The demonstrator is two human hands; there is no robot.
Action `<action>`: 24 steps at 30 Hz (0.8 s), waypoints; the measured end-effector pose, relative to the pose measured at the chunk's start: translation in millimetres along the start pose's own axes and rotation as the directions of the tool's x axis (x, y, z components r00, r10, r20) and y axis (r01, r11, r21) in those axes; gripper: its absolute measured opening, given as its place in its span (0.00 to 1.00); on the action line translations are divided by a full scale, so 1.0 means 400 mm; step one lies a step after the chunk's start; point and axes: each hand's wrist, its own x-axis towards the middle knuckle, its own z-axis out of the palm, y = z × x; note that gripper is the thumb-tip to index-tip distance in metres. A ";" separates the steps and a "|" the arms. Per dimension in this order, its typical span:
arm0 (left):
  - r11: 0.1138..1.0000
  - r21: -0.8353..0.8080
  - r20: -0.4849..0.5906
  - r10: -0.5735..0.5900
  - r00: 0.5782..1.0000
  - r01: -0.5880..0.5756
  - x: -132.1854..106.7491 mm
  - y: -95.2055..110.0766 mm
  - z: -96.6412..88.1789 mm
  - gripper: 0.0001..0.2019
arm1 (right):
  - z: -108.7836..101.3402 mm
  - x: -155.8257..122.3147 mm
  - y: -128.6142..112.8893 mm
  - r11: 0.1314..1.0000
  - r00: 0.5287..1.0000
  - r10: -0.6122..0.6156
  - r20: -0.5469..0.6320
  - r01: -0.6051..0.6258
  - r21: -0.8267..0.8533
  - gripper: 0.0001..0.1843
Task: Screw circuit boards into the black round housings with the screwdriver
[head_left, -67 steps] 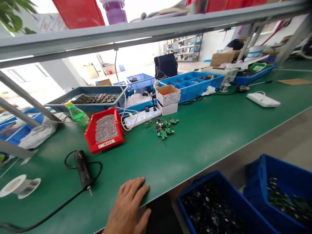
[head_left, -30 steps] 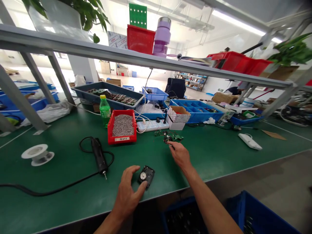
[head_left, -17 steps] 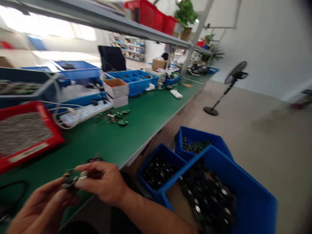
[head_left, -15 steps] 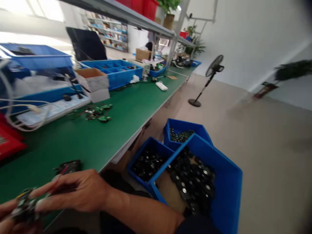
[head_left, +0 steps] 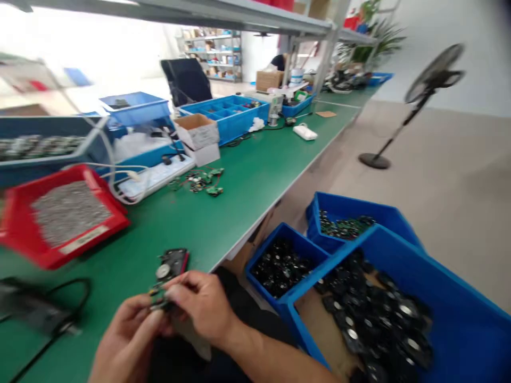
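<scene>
My left hand (head_left: 130, 338) pinches a small green circuit board (head_left: 158, 299) between thumb and fingers near the table's front edge. My right hand (head_left: 205, 303) is closed on the same board from the other side, its fingertips covering part of it. Just beyond the fingers lies a black plastic housing (head_left: 175, 260) with a reddish side. A round silver part (head_left: 163, 272) shows beside the housing; whether it is joined to the board I cannot tell. Farther up the green table rests a small heap of green boards with red wires (head_left: 203, 181).
A red bin (head_left: 115, 205) of small metal pieces stands left, with a blurred black corded tool (head_left: 35, 308) below it. Blue bins (head_left: 303, 314) of black parts sit at right beside the table. A white power strip (head_left: 159, 175), carton (head_left: 207, 154) and blue divided tray (head_left: 243, 119) line the back.
My view has swung left, bringing the red bin and corded tool into sight. Both hands now appear nearer the middle, still on the circuit board, and my left hand shows more fully.
</scene>
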 end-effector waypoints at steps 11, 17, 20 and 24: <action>0.460 0.652 0.294 0.579 0.760 -0.603 -0.006 0.045 -0.064 0.18 | -0.029 0.017 -0.053 0.969 0.999 0.006 0.047 0.005 -0.245 0.19; 0.674 0.524 0.222 0.482 0.847 -0.521 -0.009 0.060 -0.056 0.06 | -0.026 0.025 -0.046 0.976 0.999 0.030 0.045 -0.020 -0.219 0.19; 0.770 0.381 0.255 0.444 0.859 -0.511 -0.004 0.063 -0.063 0.02 | -0.025 0.028 -0.055 0.986 0.994 0.096 0.055 -0.088 -0.140 0.20; 0.772 0.239 0.231 0.544 0.806 -0.589 -0.001 0.049 -0.073 0.07 | -0.019 0.025 -0.066 0.981 0.976 0.191 0.108 -0.189 -0.036 0.21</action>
